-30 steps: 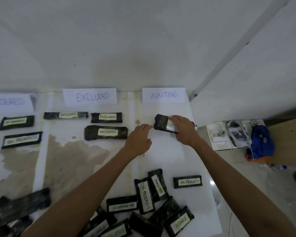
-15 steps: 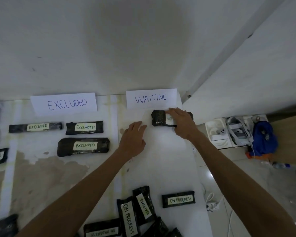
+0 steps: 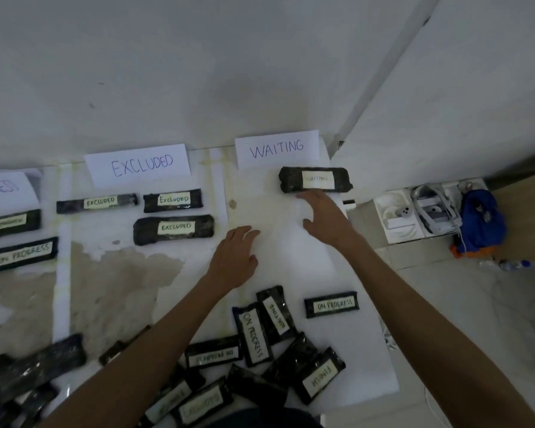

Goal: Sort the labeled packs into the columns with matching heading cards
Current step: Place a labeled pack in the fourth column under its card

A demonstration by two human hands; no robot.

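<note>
One WAITING pack [image 3: 315,179] lies near the sheet's [image 3: 291,273] right edge.

WAITING column: one dark plastic-wrapped pack labelled WAITING [image 3: 315,179] lies just under the white WAITING heading card [image 3: 277,148]. Below it the white paper sheet [image 3: 284,273] lies bare down to the heap. The left hand [image 3: 233,257] and right hand [image 3: 325,220] lie spread over that stretch, right fingertips at the pack's near edge.

Right of the sheet: floor tiles, then an open white box of gear [image 3: 414,211] and a blue bag [image 3: 481,220] by the wall.

EXCLUDED column: three dark packs labelled EXCLUDED [image 3: 173,230] are bunched under the white EXCLUDED heading card [image 3: 138,164], with a bare brown-stained patch [image 3: 115,288] below.

Near edge: a heap of overlapping dark labelled packs [image 3: 254,335]. A lone dark ON PROGRESS pack [image 3: 331,304] sits apart, with a narrow gap between.
</note>
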